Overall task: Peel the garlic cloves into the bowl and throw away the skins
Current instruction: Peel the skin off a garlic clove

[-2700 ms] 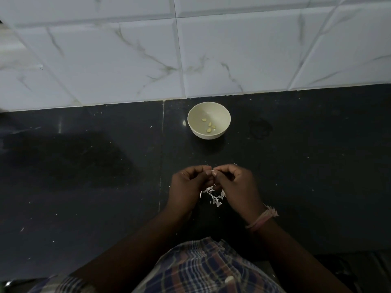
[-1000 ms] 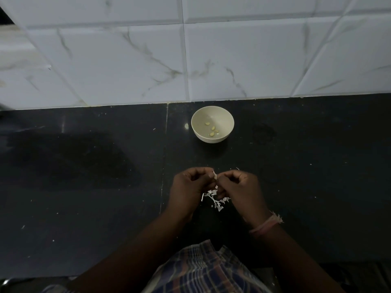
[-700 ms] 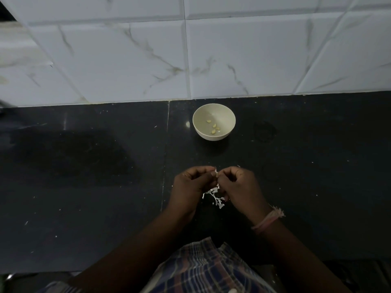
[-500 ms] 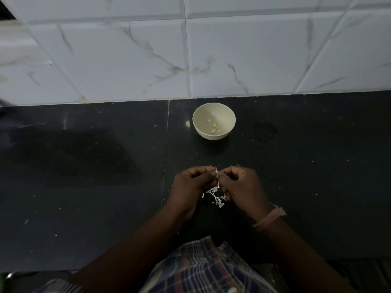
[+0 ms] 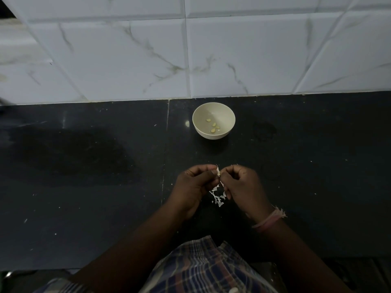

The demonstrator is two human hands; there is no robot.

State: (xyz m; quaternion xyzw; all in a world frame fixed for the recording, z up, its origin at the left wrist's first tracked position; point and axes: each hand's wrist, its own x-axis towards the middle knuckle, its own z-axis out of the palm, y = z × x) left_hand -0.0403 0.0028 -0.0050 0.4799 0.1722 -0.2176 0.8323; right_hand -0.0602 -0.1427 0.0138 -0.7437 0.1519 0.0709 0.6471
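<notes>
Head view, dim light, looking down on a dark countertop [image 5: 84, 187] with white marbled wall tiles [image 5: 232, 56] across the top of the frame. Both hands sit just below frame centre, knuckles up, fingertips meeting. Left hand [image 5: 195, 185] has fingers curled in, thumb and forefinger pinching a garlic clove [image 5: 218, 172]; right hand [image 5: 241, 187] likewise curled, pinching the same clove from the other side. The clove shows only as a small pale sliver with a flake of skin sticking up between the two sets of fingertips; how much of it is peeled cannot be told. Directly under the hands, in the gap between the palms, a small heap of white skins [image 5: 218, 198] lies on the counter, partly hidden by the fingers. A cream bowl [image 5: 213, 132] stands above the hands, upper centre of the frame, near the wall edge and well apart from them; four peeled cloves [image 5: 214, 126] lie at its bottom. A pink thread band [image 5: 268, 219] circles the right wrist. Checked cloth [image 5: 203, 269] at bottom centre.
</notes>
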